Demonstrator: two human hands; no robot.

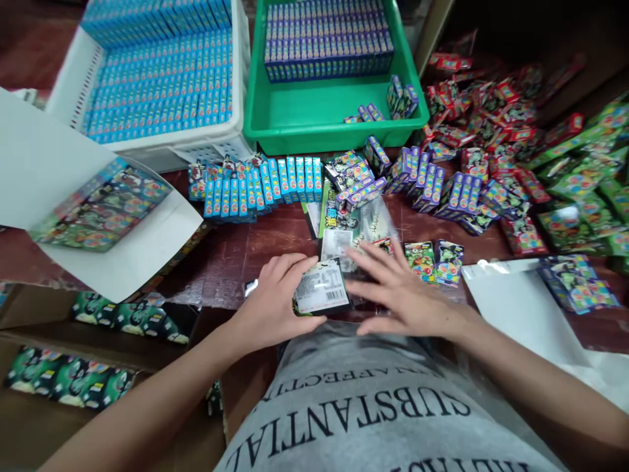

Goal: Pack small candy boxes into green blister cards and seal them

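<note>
By the table's front edge lies a small dark-edged packet [322,288] with a white label and barcode facing up. My left hand [272,298] grips its left edge between thumb and fingers. Close to its right side, my right hand [400,288] is open with fingers spread, slightly blurred. Just beyond is a flat printed bag [335,242] with a clear part, partly covered by the packet and my right hand. Two small packets, one green [420,259] and one purple [449,262], lie right of my right fingers.
Blue boxes [260,183] and purple boxes [422,174] stand in rows across the table. Behind are a white crate [240,78] of blue boxes and a green bin [304,134] with purple ones. Red packets [496,124] pile at right. An open carton [29,426] sits lower left.
</note>
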